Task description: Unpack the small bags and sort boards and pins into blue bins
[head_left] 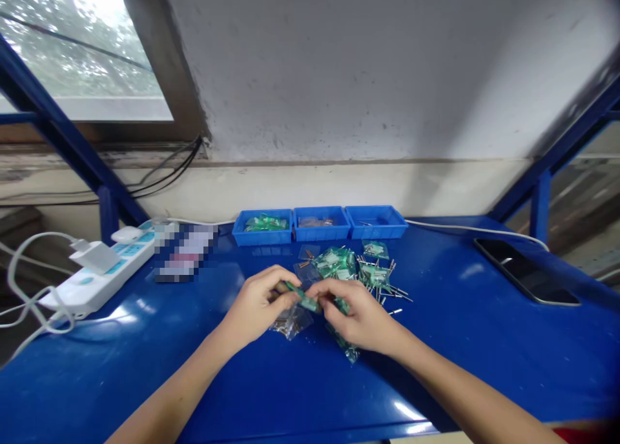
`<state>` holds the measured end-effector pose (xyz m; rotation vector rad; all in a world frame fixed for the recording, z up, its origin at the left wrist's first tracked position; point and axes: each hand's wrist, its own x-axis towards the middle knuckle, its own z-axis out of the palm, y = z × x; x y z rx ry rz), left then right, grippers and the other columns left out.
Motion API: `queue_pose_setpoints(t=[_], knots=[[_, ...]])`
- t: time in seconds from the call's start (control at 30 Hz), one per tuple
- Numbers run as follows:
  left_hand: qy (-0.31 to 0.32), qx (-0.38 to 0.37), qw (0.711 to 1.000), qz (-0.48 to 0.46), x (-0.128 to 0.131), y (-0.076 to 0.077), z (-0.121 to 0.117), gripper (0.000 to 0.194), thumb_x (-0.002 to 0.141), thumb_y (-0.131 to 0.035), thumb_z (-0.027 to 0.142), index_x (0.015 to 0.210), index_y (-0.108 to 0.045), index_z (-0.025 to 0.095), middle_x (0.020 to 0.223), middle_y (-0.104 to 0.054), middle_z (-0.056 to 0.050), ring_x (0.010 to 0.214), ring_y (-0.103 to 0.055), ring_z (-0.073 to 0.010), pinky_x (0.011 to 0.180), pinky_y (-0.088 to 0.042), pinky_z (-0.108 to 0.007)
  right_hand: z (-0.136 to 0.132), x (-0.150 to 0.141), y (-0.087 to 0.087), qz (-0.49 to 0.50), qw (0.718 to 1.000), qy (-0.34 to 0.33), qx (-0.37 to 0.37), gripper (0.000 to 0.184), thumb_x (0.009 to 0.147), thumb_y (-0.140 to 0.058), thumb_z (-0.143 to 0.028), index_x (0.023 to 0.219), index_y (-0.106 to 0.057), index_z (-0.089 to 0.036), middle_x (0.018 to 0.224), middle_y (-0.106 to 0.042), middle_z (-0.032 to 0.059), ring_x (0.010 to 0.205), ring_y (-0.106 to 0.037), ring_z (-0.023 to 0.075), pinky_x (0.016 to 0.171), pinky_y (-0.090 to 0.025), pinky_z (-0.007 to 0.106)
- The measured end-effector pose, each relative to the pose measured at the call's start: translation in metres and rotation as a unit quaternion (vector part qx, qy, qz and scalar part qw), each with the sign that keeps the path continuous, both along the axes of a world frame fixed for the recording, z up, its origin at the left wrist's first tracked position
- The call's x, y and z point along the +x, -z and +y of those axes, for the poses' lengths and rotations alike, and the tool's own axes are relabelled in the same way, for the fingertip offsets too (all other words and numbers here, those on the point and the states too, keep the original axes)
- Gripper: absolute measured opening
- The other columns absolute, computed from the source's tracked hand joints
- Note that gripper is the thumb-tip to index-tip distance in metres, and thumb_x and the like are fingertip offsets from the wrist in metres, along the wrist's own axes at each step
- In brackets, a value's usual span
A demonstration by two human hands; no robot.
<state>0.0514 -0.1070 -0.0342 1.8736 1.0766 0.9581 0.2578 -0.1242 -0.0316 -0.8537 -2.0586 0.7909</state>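
My left hand (258,306) and my right hand (359,318) meet over the middle of the blue table (484,341). Both are closed in a pinch on one small green part in a clear bag (304,297) held between them. A second clear bag (291,321) hangs under my left hand, and a green-filled bag (347,347) sticks out under my right hand. Just beyond the hands lies a pile of small bags with green parts (339,263) and loose metal pins (390,292).
Three blue trays stand at the back: the left tray (262,236) with green parts, the middle tray (321,233), the right tray (376,230). A white power strip (104,273) with a plugged charger lies at left. A black phone (526,271) with a white cable lies at right.
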Motion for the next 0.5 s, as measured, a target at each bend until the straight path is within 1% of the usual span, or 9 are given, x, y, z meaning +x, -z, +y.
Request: queue_pose_setpoints(t=[0.07, 0.13, 0.2, 0.23, 0.27, 0.33, 0.37, 0.43, 0.5], knots=[[-0.055, 0.120, 0.991, 0.011, 0.001, -0.001, -0.002, 0.010, 0.081, -0.057, 0.020, 0.088, -0.063, 0.019, 0.096, -0.060, -0.007, 0.082, -0.061, -0.0172, 0.070, -0.051, -0.027, 0.003, -0.002, 0.001, 0.031, 0.996, 0.081, -0.012, 0.013, 0.086, -0.048, -0.021, 0.089, -0.061, -0.018, 0.080, -0.059, 0.0029, 0.074, -0.055, 0.0135, 0.067, -0.045, 0.027], [-0.097, 0.217, 0.971, 0.028, 0.003, -0.001, -0.005, 0.014, 0.082, -0.054, 0.016, 0.091, -0.065, 0.020, 0.101, -0.060, -0.008, 0.094, -0.060, -0.0194, 0.081, -0.050, -0.031, 0.005, -0.004, 0.001, 0.087, 0.984, 0.118, -0.104, 0.018, 0.088, -0.050, -0.032, 0.083, -0.058, -0.017, 0.079, -0.058, 0.0035, 0.073, -0.055, 0.0142, 0.064, -0.045, 0.027], [-0.101, 0.266, 0.957, 0.051, 0.005, 0.000, -0.009, 0.019, 0.083, -0.051, 0.014, 0.094, -0.065, 0.021, 0.105, -0.060, -0.008, 0.099, -0.058, -0.0202, 0.089, -0.047, -0.034, 0.007, -0.006, 0.001, 0.151, 0.959, 0.080, -0.227, 0.026, 0.088, -0.049, -0.042, 0.082, -0.055, -0.017, 0.073, -0.057, 0.0026, 0.067, -0.056, 0.0134, 0.058, -0.045, 0.025], [-0.087, 0.272, 0.956, 0.063, 0.006, 0.001, -0.011, 0.022, 0.084, -0.049, 0.013, 0.095, -0.065, 0.022, 0.107, -0.060, -0.008, 0.101, -0.058, -0.0205, 0.091, -0.046, -0.035, 0.008, -0.006, 0.002, 0.175, 0.946, 0.053, -0.267, 0.028, 0.087, -0.050, -0.044, 0.083, -0.054, -0.016, 0.070, -0.056, 0.0015, 0.063, -0.056, 0.0129, 0.056, -0.045, 0.025], [-0.068, 0.270, 0.958, 0.072, 0.007, 0.001, -0.012, 0.023, 0.084, -0.048, 0.014, 0.098, -0.065, 0.022, 0.109, -0.059, -0.009, 0.103, -0.057, -0.0207, 0.092, -0.045, -0.035, 0.008, -0.007, 0.002, 0.189, 0.940, 0.037, -0.281, 0.028, 0.086, -0.051, -0.044, 0.083, -0.053, -0.016, 0.068, -0.055, 0.0004, 0.060, -0.055, 0.0122, 0.054, -0.044, 0.024], [-0.026, 0.245, 0.966, 0.077, 0.009, 0.000, -0.014, 0.025, 0.085, -0.048, 0.015, 0.102, -0.065, 0.022, 0.113, -0.058, -0.009, 0.107, -0.055, -0.0212, 0.094, -0.044, -0.035, 0.007, -0.007, 0.003, 0.180, 0.954, 0.058, -0.233, 0.024, 0.085, -0.055, -0.041, 0.083, -0.055, -0.016, 0.064, -0.052, -0.0015, 0.055, -0.051, 0.0106, 0.052, -0.042, 0.023], [-0.011, 0.225, 0.971, 0.074, 0.008, -0.001, -0.014, 0.024, 0.086, -0.049, 0.017, 0.103, -0.065, 0.022, 0.113, -0.058, -0.009, 0.108, -0.054, -0.0217, 0.095, -0.042, -0.035, 0.006, -0.006, 0.003, 0.161, 0.968, 0.089, -0.174, 0.021, 0.084, -0.055, -0.038, 0.083, -0.056, -0.017, 0.064, -0.053, -0.0014, 0.054, -0.049, 0.0102, 0.052, -0.042, 0.023], [0.006, 0.162, 0.985, 0.051, 0.007, -0.004, -0.012, 0.020, 0.086, -0.053, 0.025, 0.102, -0.064, 0.021, 0.109, -0.060, -0.009, 0.107, -0.053, -0.0228, 0.095, -0.040, -0.035, 0.004, -0.004, 0.003, 0.107, 0.984, 0.142, -0.018, 0.013, 0.085, -0.054, -0.030, 0.086, -0.059, -0.018, 0.071, -0.057, 0.0009, 0.060, -0.051, 0.0118, 0.056, -0.044, 0.026], [0.016, 0.051, 0.999, -0.004, 0.006, -0.005, -0.009, 0.024, 0.088, -0.050, 0.037, 0.096, -0.065, 0.020, 0.097, -0.063, -0.008, 0.098, -0.056, -0.0223, 0.090, -0.042, -0.034, 0.002, -0.003, 0.005, 0.059, 0.978, 0.157, 0.128, 0.012, 0.086, -0.052, -0.021, 0.093, -0.061, -0.020, 0.081, -0.060, 0.0041, 0.072, -0.055, 0.0153, 0.065, -0.047, 0.030]])
